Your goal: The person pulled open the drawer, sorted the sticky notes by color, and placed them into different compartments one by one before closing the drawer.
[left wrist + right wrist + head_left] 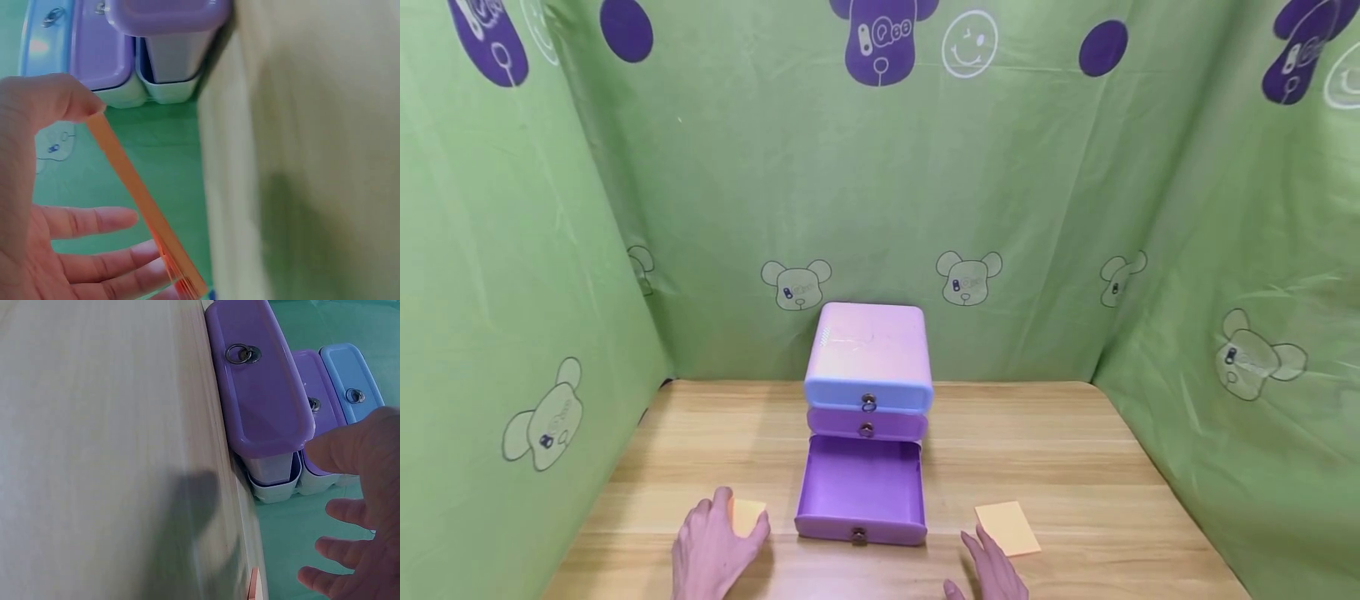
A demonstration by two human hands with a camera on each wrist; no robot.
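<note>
My left hand [711,546] pinches a pad of orange sticky notes [747,517] between thumb and fingers. In the left wrist view the pad [144,197] is edge-on and held above the table, some sheets fanning apart at its lower end. My right hand [992,571] hovers with fingers spread and holds nothing, near a second pad of orange sticky notes [1009,528] that lies on the table. Between the hands is a small chest of drawers [868,342]. Its bottom purple drawer [861,479] is pulled out toward me, with nothing inside.
The chest's blue top drawer [842,394] and purple middle drawer [831,423] are pushed in, each with a metal ring pull. All stands on a wooden table [1075,467]. Green patterned cloth [880,183] hangs behind it and at both sides.
</note>
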